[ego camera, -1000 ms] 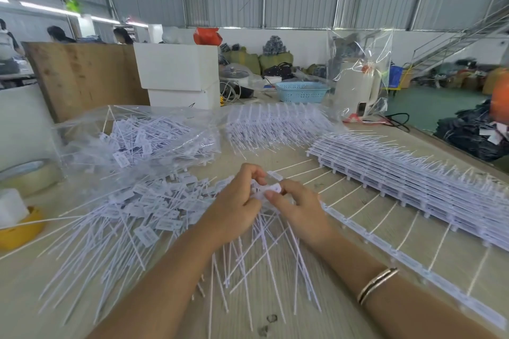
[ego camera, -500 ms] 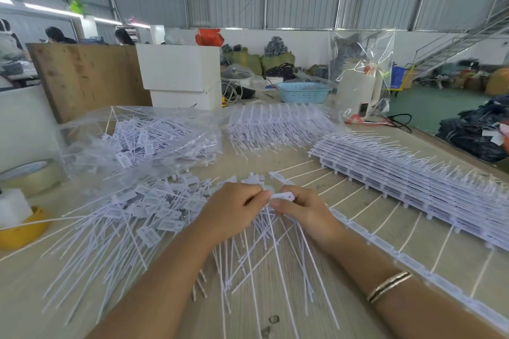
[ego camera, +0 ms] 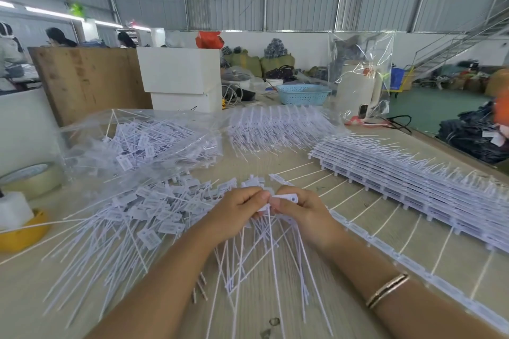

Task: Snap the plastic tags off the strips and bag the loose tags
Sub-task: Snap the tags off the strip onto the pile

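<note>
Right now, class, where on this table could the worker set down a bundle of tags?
Bare wood shows near the right forearm, between the single strip and the stacked strips. The left side is crowded by the loose tags and the bag.

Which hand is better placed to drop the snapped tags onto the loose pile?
Left. The left hand already holds a bunch of tags and sits beside the loose pile. The right hand pinches one tag nearer the strip.

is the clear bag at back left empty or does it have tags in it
Has tags in it: white loose tags show through the clear bag.
</note>
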{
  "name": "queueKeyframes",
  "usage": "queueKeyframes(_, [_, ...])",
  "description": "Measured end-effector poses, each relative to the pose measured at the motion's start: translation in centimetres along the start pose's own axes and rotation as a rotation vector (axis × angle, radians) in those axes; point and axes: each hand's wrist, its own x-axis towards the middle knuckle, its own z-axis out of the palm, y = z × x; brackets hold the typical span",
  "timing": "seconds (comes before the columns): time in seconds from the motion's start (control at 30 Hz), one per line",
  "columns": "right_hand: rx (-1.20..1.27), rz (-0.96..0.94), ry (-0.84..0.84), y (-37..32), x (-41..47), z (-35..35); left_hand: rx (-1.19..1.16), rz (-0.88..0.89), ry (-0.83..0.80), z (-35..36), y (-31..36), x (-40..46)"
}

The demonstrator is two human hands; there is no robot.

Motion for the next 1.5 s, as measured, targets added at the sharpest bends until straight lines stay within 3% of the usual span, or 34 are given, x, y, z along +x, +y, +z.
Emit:
queueKeyframes(0.4, [-0.068,-0.195,0.199,-0.8,0.0,1.3,-0.311,-0.046,0.105,0.4,-0.1,0.4])
queueKeyframes(0.5, [-0.059,-0.157,0.260,-0.9,0.0,0.7,-0.494,-0.123,0.246,-1.3,-0.3,0.5])
queueKeyframes(0.6, [-0.053,-0.038,0.238,-0.7,-0.2,0.0,-0.454,-0.058,0.348,-2.5,-0.8,0.3])
queueKeyframes(0.77, [-0.704,0.157,0.214,0.4,0.5,0.4,-0.238,-0.006,0.315,-1.5,-0.6,0.4])
queueKeyframes(0.87, [-0.858,0.127,0.178,0.8,0.5,0.7,-0.006,0.041,0.274,-0.6,-0.3,0.3])
queueKeyframes(1.07, [-0.744,0.037,0.181,0.1,0.0,1.7,0.243,0.220,0.315,0.8,0.5,0.0])
queueKeyframes(1.13, [-0.668,0.029,0.190,0.2,0.1,1.6,0.244,0.205,0.291,0.9,0.5,0.0])
queueKeyframes(1.23, [-0.364,0.064,0.280,0.1,0.2,1.1,0.197,0.144,0.303,0.3,0.1,0.1])
queueKeyframes(1.33, [-0.323,0.054,0.341,0.0,0.1,0.7,0.201,0.078,0.252,-0.1,-0.3,0.1])
queueKeyframes(1.5, [-0.165,0.070,0.204,0.3,-0.1,0.3,0.143,0.019,0.129,-0.4,-0.5,0.1])
